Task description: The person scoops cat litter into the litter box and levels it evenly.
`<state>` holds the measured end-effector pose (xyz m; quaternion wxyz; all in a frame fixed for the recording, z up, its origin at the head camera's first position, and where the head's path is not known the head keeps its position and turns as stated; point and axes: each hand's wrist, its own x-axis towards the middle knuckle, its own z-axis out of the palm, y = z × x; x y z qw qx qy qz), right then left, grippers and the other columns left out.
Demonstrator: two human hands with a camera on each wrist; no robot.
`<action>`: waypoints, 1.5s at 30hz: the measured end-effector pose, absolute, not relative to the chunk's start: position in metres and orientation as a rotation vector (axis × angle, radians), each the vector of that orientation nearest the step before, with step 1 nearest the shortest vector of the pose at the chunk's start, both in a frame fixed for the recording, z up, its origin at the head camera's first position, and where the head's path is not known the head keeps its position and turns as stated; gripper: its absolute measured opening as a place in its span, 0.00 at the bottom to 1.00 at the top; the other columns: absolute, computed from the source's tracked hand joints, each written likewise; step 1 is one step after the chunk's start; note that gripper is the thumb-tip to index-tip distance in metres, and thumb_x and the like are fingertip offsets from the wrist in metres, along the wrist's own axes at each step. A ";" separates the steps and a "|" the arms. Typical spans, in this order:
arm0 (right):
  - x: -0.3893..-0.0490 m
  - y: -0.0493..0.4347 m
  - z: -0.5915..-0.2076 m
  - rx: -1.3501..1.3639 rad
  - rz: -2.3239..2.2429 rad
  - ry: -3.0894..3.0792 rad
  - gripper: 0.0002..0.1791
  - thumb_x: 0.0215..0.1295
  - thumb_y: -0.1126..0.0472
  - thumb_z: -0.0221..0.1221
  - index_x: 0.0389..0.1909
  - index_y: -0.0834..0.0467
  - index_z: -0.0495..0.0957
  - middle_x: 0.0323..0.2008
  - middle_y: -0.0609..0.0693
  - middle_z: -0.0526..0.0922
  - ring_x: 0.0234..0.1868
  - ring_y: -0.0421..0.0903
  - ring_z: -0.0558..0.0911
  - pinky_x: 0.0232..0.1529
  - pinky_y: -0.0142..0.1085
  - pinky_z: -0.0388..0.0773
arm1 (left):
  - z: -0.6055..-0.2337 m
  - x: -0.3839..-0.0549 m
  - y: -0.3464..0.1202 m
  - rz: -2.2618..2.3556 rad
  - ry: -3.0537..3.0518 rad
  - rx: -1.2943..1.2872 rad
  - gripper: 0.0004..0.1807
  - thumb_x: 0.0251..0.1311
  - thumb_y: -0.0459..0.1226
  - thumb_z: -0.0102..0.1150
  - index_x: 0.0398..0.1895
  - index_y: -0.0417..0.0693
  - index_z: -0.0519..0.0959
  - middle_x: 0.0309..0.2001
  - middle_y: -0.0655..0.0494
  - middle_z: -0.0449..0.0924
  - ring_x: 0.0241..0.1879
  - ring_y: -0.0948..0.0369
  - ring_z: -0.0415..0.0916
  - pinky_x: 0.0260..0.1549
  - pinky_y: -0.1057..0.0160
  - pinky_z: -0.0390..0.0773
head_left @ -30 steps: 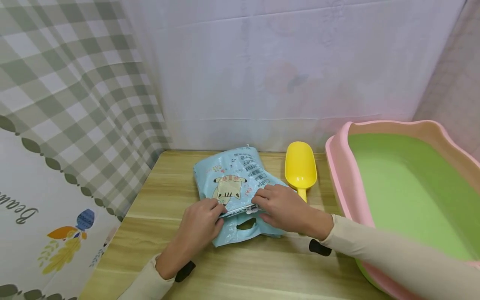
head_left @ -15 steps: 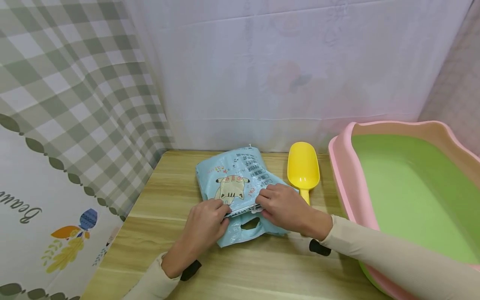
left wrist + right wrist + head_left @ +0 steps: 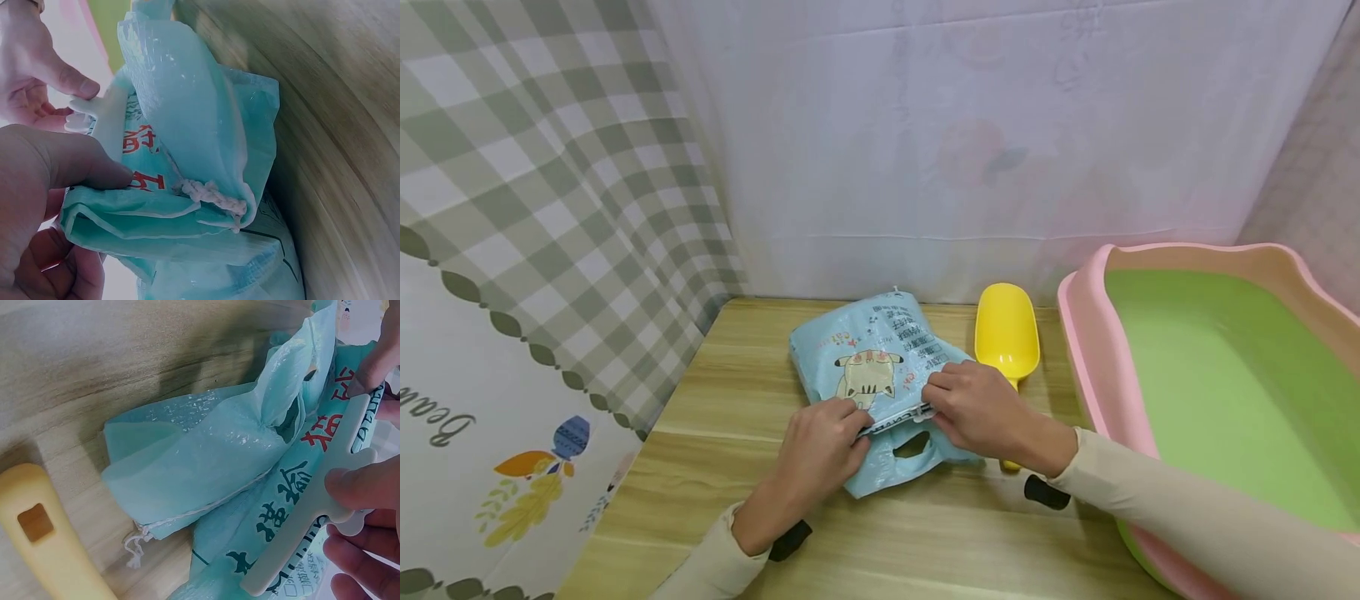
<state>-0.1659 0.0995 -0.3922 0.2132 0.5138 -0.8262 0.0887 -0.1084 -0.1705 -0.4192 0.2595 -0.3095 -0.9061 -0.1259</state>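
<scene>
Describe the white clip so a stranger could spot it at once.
On the wooden table lies a light-blue bag with a cartoon cat. Along its folded edge, the right hand pinches the clip. It is a long, narrow white bar with rounded tabs, unlike the broad yellow scoop nearby.

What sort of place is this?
Probably a cat-care corner, perhaps in a home, though that isn't certain: a blue bag with a cat-like cartoon and a yellow scoop lie on a table, near a large pink-and-green tub.
</scene>
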 end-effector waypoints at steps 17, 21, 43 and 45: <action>-0.162 0.107 -0.393 1.428 0.148 -2.179 0.12 0.59 0.64 0.81 0.32 0.57 0.84 0.29 0.46 0.83 0.35 0.47 0.82 0.43 0.38 0.84 | -0.418 -0.108 -0.164 -0.336 -2.512 -0.796 0.14 0.45 0.29 0.83 0.35 0.48 0.89 0.32 0.58 0.88 0.29 0.58 0.85 0.25 0.58 0.82; -0.160 0.109 -0.390 1.417 0.138 -2.177 0.11 0.59 0.67 0.79 0.31 0.58 0.84 0.30 0.47 0.85 0.33 0.47 0.82 0.41 0.37 0.84 | -0.418 -0.108 -0.167 -0.346 -2.534 -0.789 0.15 0.46 0.29 0.83 0.38 0.49 0.90 0.34 0.57 0.88 0.31 0.58 0.86 0.25 0.58 0.82; -0.146 0.167 -0.349 1.251 0.452 -2.679 0.10 0.60 0.65 0.79 0.35 0.54 0.86 0.31 0.40 0.84 0.27 0.36 0.74 0.29 0.35 0.75 | -0.420 -0.111 -0.166 -0.321 -2.537 -0.824 0.12 0.47 0.29 0.83 0.33 0.49 0.90 0.30 0.59 0.81 0.28 0.57 0.83 0.23 0.57 0.80; -0.147 0.173 -0.350 1.290 0.451 -2.757 0.09 0.61 0.65 0.79 0.35 0.52 0.87 0.30 0.38 0.83 0.27 0.34 0.74 0.30 0.34 0.76 | -0.420 -0.111 -0.166 -0.324 -2.538 -0.823 0.12 0.47 0.29 0.83 0.33 0.49 0.90 0.29 0.59 0.81 0.28 0.56 0.83 0.23 0.57 0.80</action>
